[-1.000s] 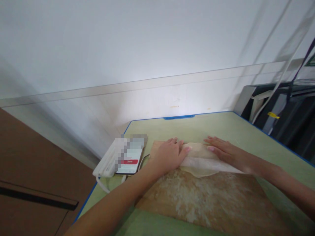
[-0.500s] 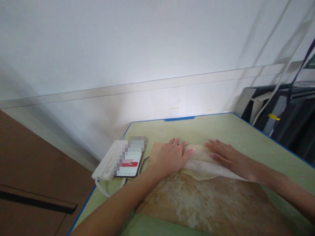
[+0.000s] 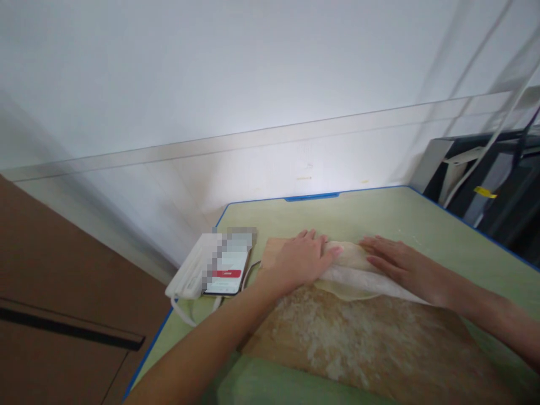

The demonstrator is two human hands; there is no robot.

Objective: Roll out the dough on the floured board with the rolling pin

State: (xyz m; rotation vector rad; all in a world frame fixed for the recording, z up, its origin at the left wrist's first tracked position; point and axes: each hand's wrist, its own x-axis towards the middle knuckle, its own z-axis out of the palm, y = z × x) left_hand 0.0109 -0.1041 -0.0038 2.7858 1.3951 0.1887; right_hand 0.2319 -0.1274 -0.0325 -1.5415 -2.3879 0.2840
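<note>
Pale dough (image 3: pixel 349 254) lies bunched or rolled across the far part of a wooden board (image 3: pixel 371 337). A whiter strip (image 3: pixel 356 277), cloth or dough I cannot tell, runs along its near side, and a thin dough edge shows below that. My left hand (image 3: pixel 304 257) rests flat on the dough's left end, thumb spread toward the middle. Over the right end lies my right hand (image 3: pixel 394 260), its fingers stretched out and pointing left. What is inside the roll, if anything, is hidden. White flour is scattered over the near part of the board.
Left of the board, a phone (image 3: pixel 230 270) with a lit screen and a white box-like device (image 3: pixel 192 270) with cables lie on the green table (image 3: pixel 270 216). A white wall (image 3: pixel 270 163) stands behind. Dark equipment (image 3: pixel 518 191) is at the right.
The view has shifted slightly, so the whole scene sits a little higher and farther right. Both hands stay on the dough, with little change in their pose.
</note>
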